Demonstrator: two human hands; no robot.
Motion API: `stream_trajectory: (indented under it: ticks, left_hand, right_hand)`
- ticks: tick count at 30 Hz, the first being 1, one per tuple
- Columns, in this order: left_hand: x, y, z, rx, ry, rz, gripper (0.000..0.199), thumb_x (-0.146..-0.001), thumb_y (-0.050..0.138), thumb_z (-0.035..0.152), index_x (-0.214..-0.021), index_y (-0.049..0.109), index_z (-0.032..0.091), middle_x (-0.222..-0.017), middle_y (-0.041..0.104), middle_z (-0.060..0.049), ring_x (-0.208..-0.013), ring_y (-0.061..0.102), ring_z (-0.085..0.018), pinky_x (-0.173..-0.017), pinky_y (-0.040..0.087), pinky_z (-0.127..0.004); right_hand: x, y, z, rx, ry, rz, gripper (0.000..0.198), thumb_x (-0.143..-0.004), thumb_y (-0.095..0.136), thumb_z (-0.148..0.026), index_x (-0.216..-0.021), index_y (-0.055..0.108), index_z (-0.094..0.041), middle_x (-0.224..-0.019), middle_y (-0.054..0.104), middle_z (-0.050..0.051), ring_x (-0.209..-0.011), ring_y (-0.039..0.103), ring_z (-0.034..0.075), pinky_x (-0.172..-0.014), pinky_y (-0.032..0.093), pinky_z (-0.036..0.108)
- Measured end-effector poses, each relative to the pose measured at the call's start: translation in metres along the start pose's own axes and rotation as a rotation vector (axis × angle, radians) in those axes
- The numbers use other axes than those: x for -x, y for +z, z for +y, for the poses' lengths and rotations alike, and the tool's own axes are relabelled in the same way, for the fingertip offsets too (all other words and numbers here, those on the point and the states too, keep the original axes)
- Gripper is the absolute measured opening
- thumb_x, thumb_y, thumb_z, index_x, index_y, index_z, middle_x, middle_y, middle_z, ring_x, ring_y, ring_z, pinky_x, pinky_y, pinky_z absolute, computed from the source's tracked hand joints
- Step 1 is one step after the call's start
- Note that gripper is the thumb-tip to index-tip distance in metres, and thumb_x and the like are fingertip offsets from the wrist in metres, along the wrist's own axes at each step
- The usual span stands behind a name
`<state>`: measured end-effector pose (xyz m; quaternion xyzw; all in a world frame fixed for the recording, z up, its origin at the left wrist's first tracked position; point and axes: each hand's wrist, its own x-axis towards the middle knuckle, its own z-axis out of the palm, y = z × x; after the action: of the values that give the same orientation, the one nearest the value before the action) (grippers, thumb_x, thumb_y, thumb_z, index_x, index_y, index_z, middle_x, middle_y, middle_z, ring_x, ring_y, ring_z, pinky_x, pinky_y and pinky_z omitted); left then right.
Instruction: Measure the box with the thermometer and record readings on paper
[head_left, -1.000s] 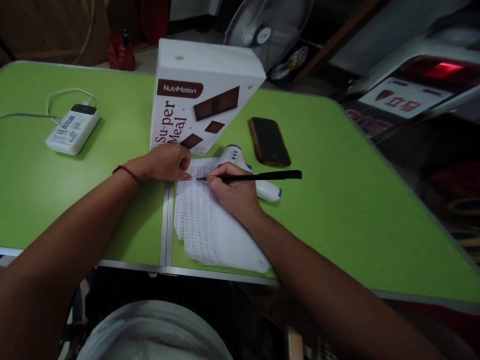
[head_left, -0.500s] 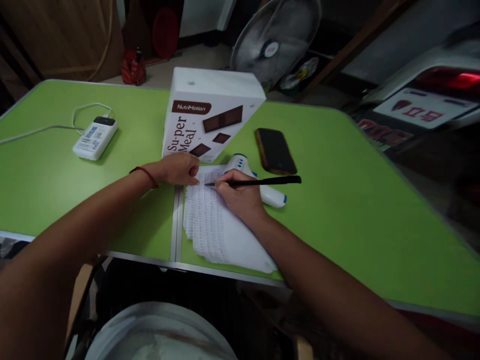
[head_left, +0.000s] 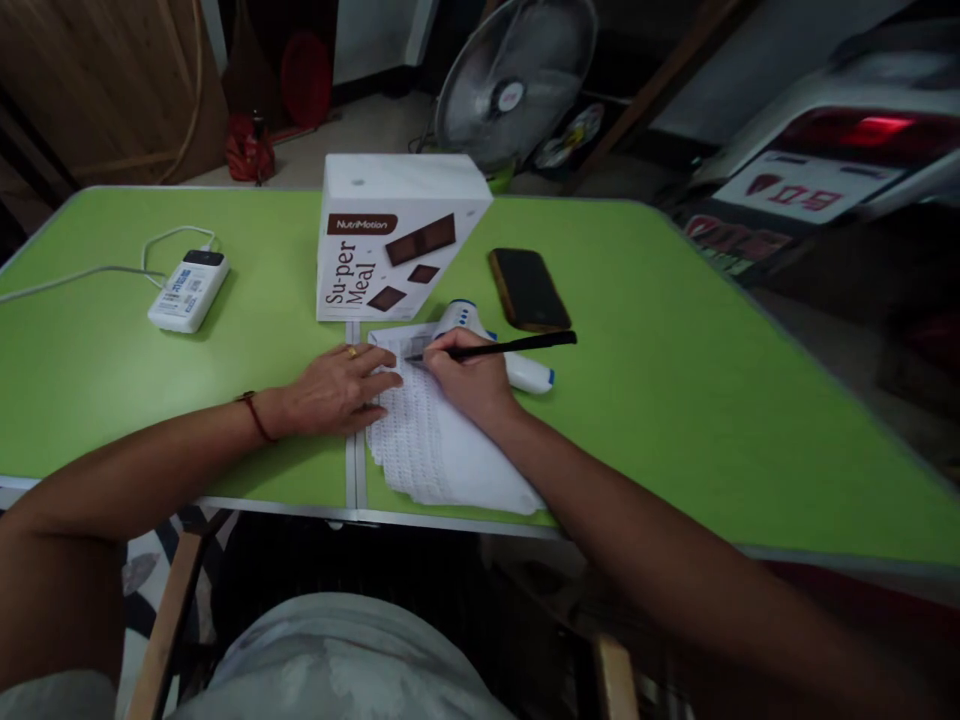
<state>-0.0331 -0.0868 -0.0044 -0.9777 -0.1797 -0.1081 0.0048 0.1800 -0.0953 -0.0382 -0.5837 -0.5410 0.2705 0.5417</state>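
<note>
A stack of paper sheets [head_left: 480, 455] lies near the table's front edge, its left part covered in dense lines of handwriting. My right hand [head_left: 471, 380] rests on the sheets and grips a black pen [head_left: 525, 345], its tip against the upper part of the page. Flat beside it, my left hand [head_left: 341, 388] has its fingers apart, the fingertips touching the paper's left edge. Partly behind my right hand is a white and blue device shaped like a handheld thermometer [head_left: 529, 374]. A white NutriMotion box [head_left: 401, 240] stands just beyond the paper.
A dark phone [head_left: 529, 288] lies right of the box on the green table [head_left: 675, 400]. On the left sits a white power bank [head_left: 189, 292] with a cable plugged in. Past the far edge stand a fan [head_left: 517, 90] and, at right, a vehicle's rear [head_left: 825, 170].
My left hand has come down from the box's lower corner to lie flat with fingers spread at the paper's left edge. My right hand keeps the pen on the page. The view shifted slightly.
</note>
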Motion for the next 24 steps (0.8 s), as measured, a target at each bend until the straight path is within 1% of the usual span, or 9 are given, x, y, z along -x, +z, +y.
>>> stream_trajectory:
  ticks: [2, 6, 11, 14, 18, 24]
  left_hand:
    - [0.0000, 0.0037, -0.0058, 0.057, 0.022, 0.001, 0.035, -0.098, 0.052, 0.035, -0.125, 0.060, 0.014, -0.131, 0.062, -0.017, -0.117, 0.059, -0.028, -0.103, 0.047, -0.043]
    - [0.0018, 0.0065, -0.0084, 0.126, 0.041, -0.019, 0.036, -0.100, 0.050, 0.034, -0.126, 0.061, 0.011, -0.132, 0.062, -0.018, -0.117, 0.060, -0.029, -0.102, 0.047, -0.043]
    - [0.0021, 0.0042, -0.0089, 0.116, 0.056, -0.032, 0.037, -0.101, 0.050, 0.035, -0.127, 0.060, 0.011, -0.133, 0.061, -0.019, -0.118, 0.060, -0.029, -0.103, 0.047, -0.044]
    - [0.0018, 0.0029, -0.0088, 0.112, 0.060, -0.032, 0.037, -0.100, 0.051, 0.035, -0.126, 0.060, 0.010, -0.132, 0.062, -0.019, -0.117, 0.061, -0.030, -0.102, 0.048, -0.044]
    - [0.0023, 0.0029, -0.0081, 0.107, 0.054, -0.032, 0.036, -0.100, 0.051, 0.035, -0.125, 0.060, 0.011, -0.133, 0.061, -0.018, -0.117, 0.061, -0.029, -0.102, 0.049, -0.044]
    - [0.0031, 0.0061, -0.0101, 0.097, 0.086, 0.003, 0.035, -0.102, 0.047, 0.037, -0.124, 0.059, 0.012, -0.131, 0.063, -0.018, -0.117, 0.061, -0.029, -0.099, 0.050, -0.044]
  right_hand:
    - [-0.0002, 0.0001, 0.0001, 0.026, -0.017, -0.002, 0.006, -0.061, 0.058, -0.022, -0.055, 0.056, -0.023, -0.052, 0.054, -0.005, -0.054, 0.046, 0.013, -0.056, 0.041, 0.029]
    - [0.0008, 0.0002, -0.0006, 0.044, -0.043, -0.006, 0.010, -0.062, 0.059, -0.019, -0.055, 0.053, -0.023, -0.052, 0.052, -0.005, -0.054, 0.045, 0.013, -0.054, 0.039, 0.028]
    - [0.0003, -0.0015, -0.0011, 0.028, -0.014, -0.012, 0.013, -0.062, 0.059, -0.016, -0.055, 0.052, -0.023, -0.050, 0.049, -0.007, -0.052, 0.044, 0.012, -0.054, 0.037, 0.027]
    - [-0.0008, -0.0025, -0.0002, -0.004, 0.008, 0.012, 0.012, -0.063, 0.058, -0.017, -0.055, 0.052, -0.023, -0.049, 0.048, -0.007, -0.051, 0.043, 0.012, -0.054, 0.037, 0.028]
    - [-0.0003, -0.0022, 0.0002, 0.006, -0.020, 0.049, 0.011, -0.063, 0.059, -0.019, -0.055, 0.053, -0.023, -0.052, 0.052, -0.005, -0.053, 0.047, 0.013, -0.055, 0.040, 0.028]
    - [0.0010, -0.0006, 0.0001, 0.058, -0.019, 0.046, 0.008, -0.061, 0.057, -0.020, -0.055, 0.054, -0.023, -0.051, 0.053, -0.005, -0.053, 0.046, 0.013, -0.053, 0.040, 0.027]
